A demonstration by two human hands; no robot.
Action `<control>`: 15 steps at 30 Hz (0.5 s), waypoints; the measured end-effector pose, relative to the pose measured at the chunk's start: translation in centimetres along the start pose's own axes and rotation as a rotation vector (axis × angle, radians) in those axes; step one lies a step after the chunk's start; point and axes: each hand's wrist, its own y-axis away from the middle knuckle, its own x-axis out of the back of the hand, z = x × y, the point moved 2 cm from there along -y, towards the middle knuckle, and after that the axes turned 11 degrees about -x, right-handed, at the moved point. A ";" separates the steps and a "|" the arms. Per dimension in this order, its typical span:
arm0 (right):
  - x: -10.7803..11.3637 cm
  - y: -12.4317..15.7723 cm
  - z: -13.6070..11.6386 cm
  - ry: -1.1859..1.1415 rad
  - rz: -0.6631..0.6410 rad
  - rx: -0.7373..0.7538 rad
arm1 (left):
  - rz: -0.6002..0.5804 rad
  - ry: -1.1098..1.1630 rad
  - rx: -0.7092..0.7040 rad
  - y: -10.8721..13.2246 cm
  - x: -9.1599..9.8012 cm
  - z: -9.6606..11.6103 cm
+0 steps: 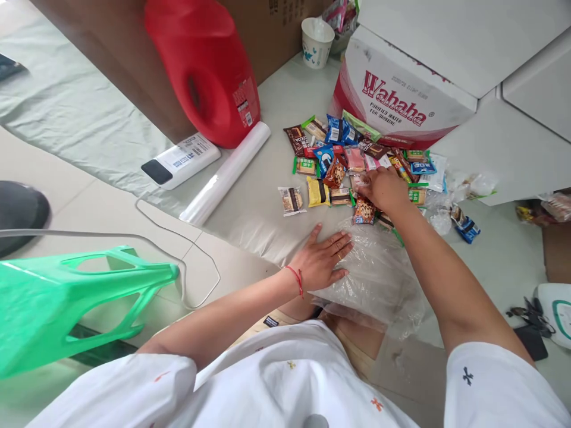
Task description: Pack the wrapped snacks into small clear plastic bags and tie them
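I work in bright light, with soft shadows. Shiny white streaks show on the clear plastic (379,279) near the middle and on the white roll (225,172). At the left edge, the green stool (35,303) looks stretched.

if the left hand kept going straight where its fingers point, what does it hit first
Beyond the clear plastic it already touches, the left hand would probably meet the near edge of the snack packets, though depth is hard to judge.
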 end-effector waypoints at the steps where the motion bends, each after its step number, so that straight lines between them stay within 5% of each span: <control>1: -0.1 0.2 0.2 -0.007 0.006 -0.005 | 0.000 -0.001 -0.003 0.0 0.0 0.0; 8: -0.5 1.8 1.9 -0.066 0.047 -0.109 | -0.006 -0.049 -0.016 0.0 -0.2 -0.1; 15: 0.3 1.3 -3.2 0.038 0.068 -0.103 | -0.021 -0.055 -0.014 0.0 -0.2 -0.2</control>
